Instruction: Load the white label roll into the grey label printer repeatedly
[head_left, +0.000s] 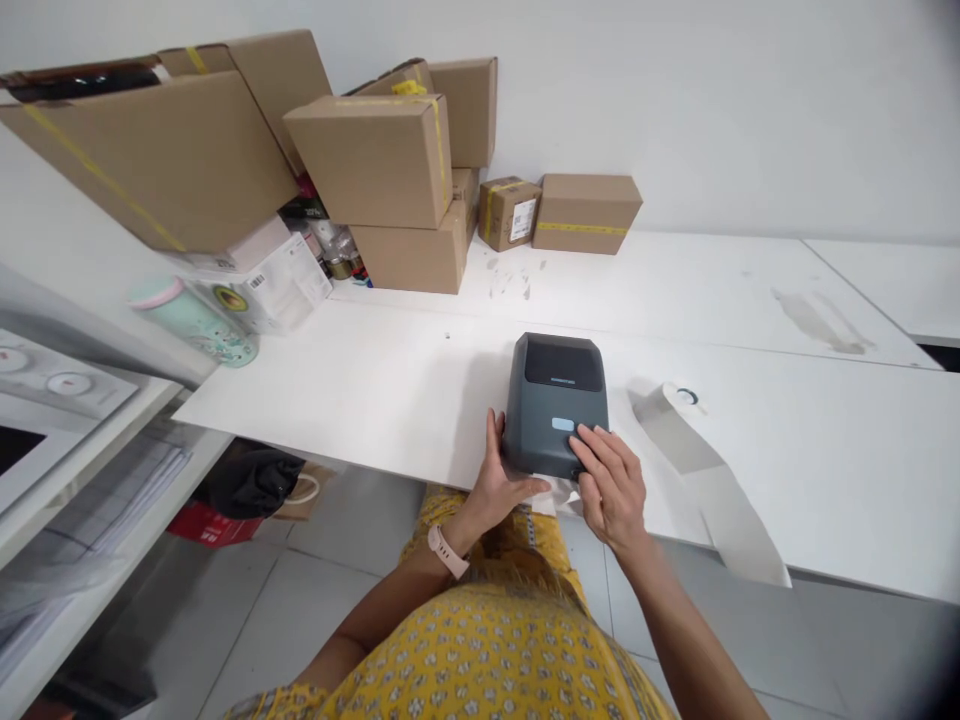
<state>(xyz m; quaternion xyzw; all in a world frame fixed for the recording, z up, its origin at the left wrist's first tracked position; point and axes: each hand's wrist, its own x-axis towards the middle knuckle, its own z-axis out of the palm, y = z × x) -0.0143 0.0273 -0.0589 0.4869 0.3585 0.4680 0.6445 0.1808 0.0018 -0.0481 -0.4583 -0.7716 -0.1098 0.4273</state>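
A dark grey plastic label printer [556, 402] with a small pale blue button on its sloping top sat at the near edge of the white tabletop [360, 390]. The person's left hand [496, 478] cupped the printer's left front corner, fingers loosely spread along its side and the thumb curled under the front. The right hand [613, 483] lay over the right front corner, its fingers held close together and resting on the casing just beside the blue button. A slip of white label paper [553, 492] showed at the front slot, between the two hands; whether either hand pinched it could not be told.

To the right, apart from the printer, a roll of white label tape [679, 402] lay with its long tail [720, 495] running off over the table's edge. Taped brown cardboard boxes [390, 160] stood stacked against the wall behind, and a mint-green bottle [193, 320] lay on its side at the far left.

Handling the printer well here seemed to call for a steady brace with the left hand, so that pressure from the right did not slide the casing toward the edge, and for keeping fingers off the paper's exit.
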